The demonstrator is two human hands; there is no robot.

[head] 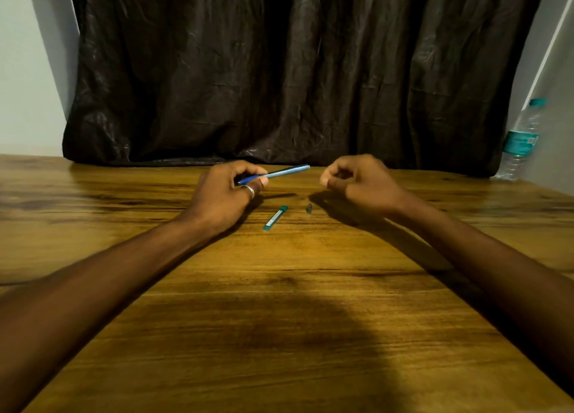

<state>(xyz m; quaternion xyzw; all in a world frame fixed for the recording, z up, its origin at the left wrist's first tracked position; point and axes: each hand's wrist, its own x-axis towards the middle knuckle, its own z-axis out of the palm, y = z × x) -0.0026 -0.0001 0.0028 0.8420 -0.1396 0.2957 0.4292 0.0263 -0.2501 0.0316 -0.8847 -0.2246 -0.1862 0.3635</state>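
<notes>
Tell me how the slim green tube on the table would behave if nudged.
The green tube looks thin and small, so probably light and quick to slide on the smooth wooden table. If round, it may roll; its shape is unclear. Likely stiff plastic.

**Where things sit on the table**

The left hand (223, 192) holds a pen (285, 172) over the far middle of the table (279, 319), pointing toward the right hand (357, 183). Nearer, between the hands, lie a slim tube (275, 217) on the left and a small cap (309, 208) on the right, apart. A drape (279, 71) hangs behind, and a bottle (521, 139) stands at the far right.
</notes>
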